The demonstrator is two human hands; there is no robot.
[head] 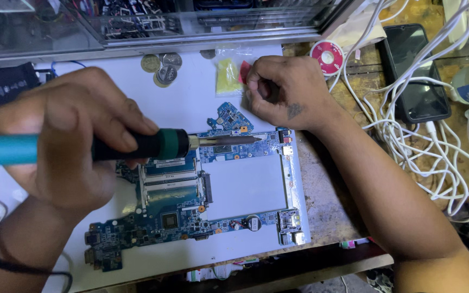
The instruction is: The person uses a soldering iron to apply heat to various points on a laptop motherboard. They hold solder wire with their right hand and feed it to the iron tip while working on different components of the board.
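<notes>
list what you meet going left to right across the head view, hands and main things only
left hand → soldering iron tip → blue circuit board → right hand → red solder spool → black phone → white cables

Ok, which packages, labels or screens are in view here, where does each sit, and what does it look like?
Clear plastic bag: beside the right hand, yellow and red contents.
Phone: upper right among white cables, dark blank screen.
White stickers: on the blue circuit board, narrow strips.
Round reel: above the right hand, red and white label.
</notes>
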